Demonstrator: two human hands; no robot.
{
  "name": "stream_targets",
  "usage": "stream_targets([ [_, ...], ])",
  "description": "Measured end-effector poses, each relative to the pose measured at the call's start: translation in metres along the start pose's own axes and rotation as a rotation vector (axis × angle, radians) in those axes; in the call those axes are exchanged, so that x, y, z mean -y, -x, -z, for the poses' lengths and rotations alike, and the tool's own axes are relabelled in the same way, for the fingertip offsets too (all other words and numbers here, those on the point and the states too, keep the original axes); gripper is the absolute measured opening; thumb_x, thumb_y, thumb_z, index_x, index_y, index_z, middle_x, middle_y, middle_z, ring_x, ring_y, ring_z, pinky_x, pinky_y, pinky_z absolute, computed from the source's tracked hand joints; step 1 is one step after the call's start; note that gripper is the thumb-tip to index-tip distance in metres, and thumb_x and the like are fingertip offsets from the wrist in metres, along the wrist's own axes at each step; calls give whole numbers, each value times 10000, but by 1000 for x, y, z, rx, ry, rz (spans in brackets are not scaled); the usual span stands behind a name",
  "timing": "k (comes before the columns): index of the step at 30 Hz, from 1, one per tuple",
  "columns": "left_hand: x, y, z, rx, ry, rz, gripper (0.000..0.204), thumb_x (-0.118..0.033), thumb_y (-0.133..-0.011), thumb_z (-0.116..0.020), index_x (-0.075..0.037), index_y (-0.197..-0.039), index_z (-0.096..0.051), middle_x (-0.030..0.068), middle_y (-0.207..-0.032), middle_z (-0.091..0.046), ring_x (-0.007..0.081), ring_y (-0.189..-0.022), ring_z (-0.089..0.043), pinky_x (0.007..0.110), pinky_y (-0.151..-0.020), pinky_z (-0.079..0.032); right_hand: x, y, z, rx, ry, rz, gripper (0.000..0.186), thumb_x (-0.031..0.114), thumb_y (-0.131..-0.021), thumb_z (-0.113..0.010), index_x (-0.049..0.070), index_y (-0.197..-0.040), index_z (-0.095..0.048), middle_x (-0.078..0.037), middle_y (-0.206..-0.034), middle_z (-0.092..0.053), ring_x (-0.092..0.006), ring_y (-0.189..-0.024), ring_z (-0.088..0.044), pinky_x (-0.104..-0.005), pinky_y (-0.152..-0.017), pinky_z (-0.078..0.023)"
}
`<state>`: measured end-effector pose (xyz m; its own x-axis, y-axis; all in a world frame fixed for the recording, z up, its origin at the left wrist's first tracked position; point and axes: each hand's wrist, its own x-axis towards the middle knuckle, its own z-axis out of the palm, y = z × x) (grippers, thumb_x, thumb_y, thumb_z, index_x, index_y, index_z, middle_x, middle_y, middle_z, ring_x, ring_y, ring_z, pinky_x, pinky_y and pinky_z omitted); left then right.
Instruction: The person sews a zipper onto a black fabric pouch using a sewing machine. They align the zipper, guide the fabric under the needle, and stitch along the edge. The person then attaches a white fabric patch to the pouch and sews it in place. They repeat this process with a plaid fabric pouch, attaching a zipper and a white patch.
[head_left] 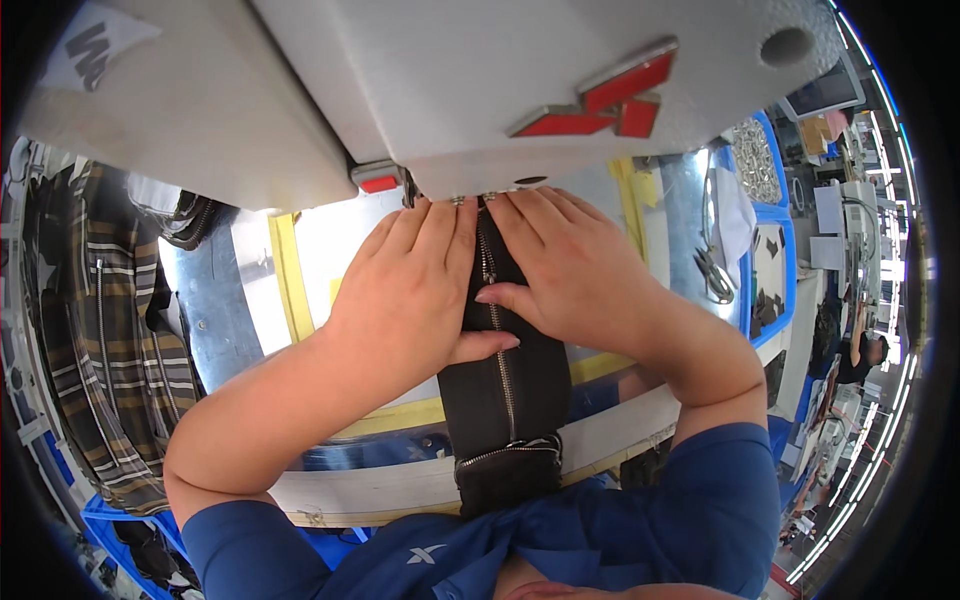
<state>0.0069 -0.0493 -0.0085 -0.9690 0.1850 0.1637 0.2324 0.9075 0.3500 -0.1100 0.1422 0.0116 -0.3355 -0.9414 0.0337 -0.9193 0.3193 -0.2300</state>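
Black zippered piece (540, 375): lies lengthwise below the grey machine head (450, 110), far end at its lower edge, near end over the worktable's front edge. Looks light and soft; metal zipper (506, 385) probably the stiffer line. Best held, I judge, by the flat cloth either side of the teeth.

Left hand (400, 285) and right hand (575, 260): palms down, fingers extended side by side, thumbs across the piece; no pinch visible. Some fingertips hidden at the machine head's edge.

Obstruction: the machine head overhangs the far end. Right of it: snips (712, 275), blue tray (793, 270) beyond. Left of it: plaid fabric (85, 350). Below it: yellow tape (290, 275) on the worktable.
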Motion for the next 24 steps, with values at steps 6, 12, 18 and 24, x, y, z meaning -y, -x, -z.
stream_targets([
  [6,0,-2,4,11,-1,12,1182,-655,-654,-892,149,-1438,-526,292,-1396,-602,453,-1257,-604,493,-1131,-476,-1,-1,0,-28,7,19,807,424,-876,-800,-124,-1412,-548,-277,-1395,-606,-404,-1325,-601,-473,-1152,-473],
  [12,0,-4,5,-16,-65,-26,1150,-620,-660,-887,169,-1423,-544,248,-1338,-600,352,-1181,-620,410,-1050,-506,0,-1,0,-30,28,16,814,440,-873,-797,-123,-1408,-551,-270,-1392,-603,-394,-1317,-601,-467,-1144,-475],
  [18,-2,-4,4,-6,-93,-21,1155,-649,-674,-869,169,-1422,-546,258,-1370,-594,372,-1251,-605,423,-1087,-496,-2,-1,2,-43,11,27,794,444,-868,-802,-106,-1388,-565,-255,-1367,-611,-392,-1306,-603,-467,-1137,-474],
  [24,-2,-2,2,-8,-82,-21,1209,-674,-665,-880,170,-1447,-506,300,-1385,-603,446,-1298,-596,484,-1139,-475,-3,-1,3,-54,0,15,795,441,-852,-816,-96,-1385,-570,-249,-1371,-612,-407,-1323,-587,-491,-1139,-459],
])
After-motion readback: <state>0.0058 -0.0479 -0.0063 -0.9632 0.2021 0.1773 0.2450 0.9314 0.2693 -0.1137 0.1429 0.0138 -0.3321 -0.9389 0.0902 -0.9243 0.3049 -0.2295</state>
